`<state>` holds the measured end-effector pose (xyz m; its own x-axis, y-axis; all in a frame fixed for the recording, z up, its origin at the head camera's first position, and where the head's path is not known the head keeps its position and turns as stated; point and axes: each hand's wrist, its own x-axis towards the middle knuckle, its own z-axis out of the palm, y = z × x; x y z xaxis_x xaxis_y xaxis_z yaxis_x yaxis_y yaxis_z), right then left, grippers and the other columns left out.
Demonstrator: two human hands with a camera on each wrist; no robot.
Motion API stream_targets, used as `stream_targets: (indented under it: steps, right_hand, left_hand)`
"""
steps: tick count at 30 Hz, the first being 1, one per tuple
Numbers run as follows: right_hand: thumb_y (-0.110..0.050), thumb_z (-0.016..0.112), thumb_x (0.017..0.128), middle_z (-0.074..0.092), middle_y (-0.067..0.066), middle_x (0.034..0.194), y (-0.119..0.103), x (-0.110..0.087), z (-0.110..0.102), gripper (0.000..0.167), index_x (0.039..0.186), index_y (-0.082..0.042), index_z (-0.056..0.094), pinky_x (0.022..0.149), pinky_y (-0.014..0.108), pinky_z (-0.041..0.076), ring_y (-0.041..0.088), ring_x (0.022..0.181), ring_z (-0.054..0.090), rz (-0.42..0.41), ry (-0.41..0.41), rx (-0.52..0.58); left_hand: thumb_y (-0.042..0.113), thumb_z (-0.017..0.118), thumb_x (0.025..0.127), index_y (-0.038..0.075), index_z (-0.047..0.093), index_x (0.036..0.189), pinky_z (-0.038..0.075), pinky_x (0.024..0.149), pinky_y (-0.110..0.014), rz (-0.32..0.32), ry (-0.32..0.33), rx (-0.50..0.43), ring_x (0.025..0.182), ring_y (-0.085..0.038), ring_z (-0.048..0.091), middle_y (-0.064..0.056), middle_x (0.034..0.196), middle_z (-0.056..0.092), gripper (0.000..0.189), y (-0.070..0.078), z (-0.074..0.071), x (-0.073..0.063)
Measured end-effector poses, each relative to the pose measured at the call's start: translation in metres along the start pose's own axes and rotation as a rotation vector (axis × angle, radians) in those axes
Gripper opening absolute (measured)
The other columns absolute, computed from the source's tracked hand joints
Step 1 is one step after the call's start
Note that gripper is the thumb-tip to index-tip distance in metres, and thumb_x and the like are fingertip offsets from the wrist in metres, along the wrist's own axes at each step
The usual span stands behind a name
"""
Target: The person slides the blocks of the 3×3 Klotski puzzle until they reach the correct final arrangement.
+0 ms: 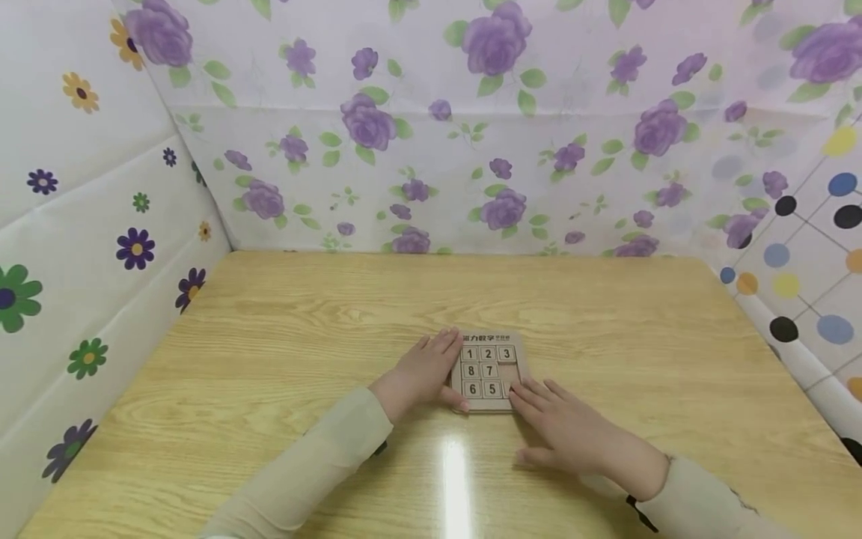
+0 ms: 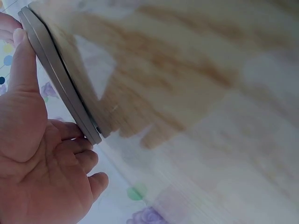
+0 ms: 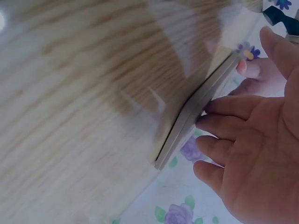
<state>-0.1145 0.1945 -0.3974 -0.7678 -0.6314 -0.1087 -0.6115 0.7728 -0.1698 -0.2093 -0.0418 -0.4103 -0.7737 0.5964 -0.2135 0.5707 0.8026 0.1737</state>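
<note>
A wooden number sliding puzzle (image 1: 488, 405) lies flat on the table. In the head view its top row reads 1, 2, 3, the middle row 8, 7 and a gap at the right, and the bottom row 6, 5. Fingertips cover most of the bottom right spot. My left hand (image 1: 423, 372) holds the board's left side, thumb at the near corner and fingers along the upper left edge. With fairly straight fingers, my right hand (image 1: 572, 427) touches the lower right corner. Both wrist views show the board (image 2: 60, 77) edge-on, its tile faces hidden.
The wood-grain table (image 1: 269, 322) stretches around the board on every side. Flowered cloth (image 1: 431, 150) hangs behind it, with patterned cloth at the left and right too. A light reflection (image 1: 454, 479) shines on the tabletop near the front.
</note>
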Motion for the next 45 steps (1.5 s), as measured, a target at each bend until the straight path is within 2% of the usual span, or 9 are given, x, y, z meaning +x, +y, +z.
stream_targets:
  steps: [7, 16, 23, 33, 39, 45]
  right_hand:
    - [-0.056, 0.053, 0.089, 0.035, 0.022, 0.149, 0.007, 0.007, 0.003, 0.082, 0.140, 0.007, 0.041, 0.115, 0.056, 0.022, 0.040, 0.139, 0.029, -0.001, 0.006, -0.022]
    - [-0.051, 0.056, 0.089, 0.036, 0.023, 0.148, 0.016, 0.017, 0.006, 0.079, 0.140, 0.007, 0.040, 0.114, 0.057, 0.024, 0.041, 0.139, 0.030, -0.003, 0.040, -0.029]
    - [-0.053, 0.056, 0.088, 0.030, 0.021, 0.152, 0.011, 0.019, 0.004, 0.083, 0.143, 0.005, 0.036, 0.115, 0.056, 0.020, 0.039, 0.141, 0.025, 0.030, 0.011, 0.012]
    - [-0.056, 0.053, 0.088, 0.033, 0.018, 0.151, -0.007, 0.025, 0.004, 0.082, 0.143, 0.002, 0.037, 0.116, 0.052, 0.023, 0.035, 0.141, 0.028, -0.070, -0.004, -0.033]
    - [-0.056, 0.052, 0.089, 0.034, 0.015, 0.152, -0.004, 0.026, 0.007, 0.081, 0.144, 0.001, 0.038, 0.116, 0.051, 0.023, 0.033, 0.141, 0.029, -0.073, -0.011, -0.049]
    - [-0.055, 0.051, 0.090, 0.033, 0.015, 0.152, 0.003, 0.020, 0.007, 0.079, 0.144, 0.001, 0.038, 0.116, 0.052, 0.022, 0.034, 0.141, 0.029, -0.066, -0.009, -0.015]
  left_hand:
    - [0.065, 0.066, 0.070, 0.003, 0.015, 0.152, 0.012, 0.120, -0.043, 0.005, 0.001, -0.014, 0.148, -0.026, 0.008, -0.012, 0.160, 0.009, 0.114, -0.001, -0.004, -0.002]
    - [0.065, 0.065, 0.069, 0.004, 0.014, 0.152, 0.012, 0.120, -0.043, 0.000, -0.001, -0.012, 0.148, -0.024, 0.008, -0.011, 0.160, 0.008, 0.115, 0.000, -0.001, -0.002]
    - [0.065, 0.065, 0.069, 0.005, 0.014, 0.152, 0.012, 0.121, -0.041, -0.010, 0.002, -0.007, 0.148, -0.023, 0.008, -0.010, 0.160, 0.008, 0.115, 0.000, 0.000, -0.001]
    - [0.065, 0.066, 0.070, 0.003, 0.017, 0.152, 0.012, 0.121, -0.042, -0.007, 0.009, -0.020, 0.147, -0.025, 0.010, -0.011, 0.160, 0.011, 0.113, 0.000, 0.000, -0.003]
    - [0.065, 0.066, 0.071, 0.004, 0.016, 0.152, 0.012, 0.121, -0.042, -0.008, 0.012, -0.017, 0.148, -0.024, 0.009, -0.010, 0.160, 0.010, 0.113, 0.000, 0.001, -0.002]
    - [0.065, 0.066, 0.070, 0.004, 0.017, 0.152, 0.012, 0.121, -0.042, -0.002, 0.012, -0.021, 0.147, -0.025, 0.010, -0.011, 0.160, 0.010, 0.113, -0.001, 0.001, -0.003]
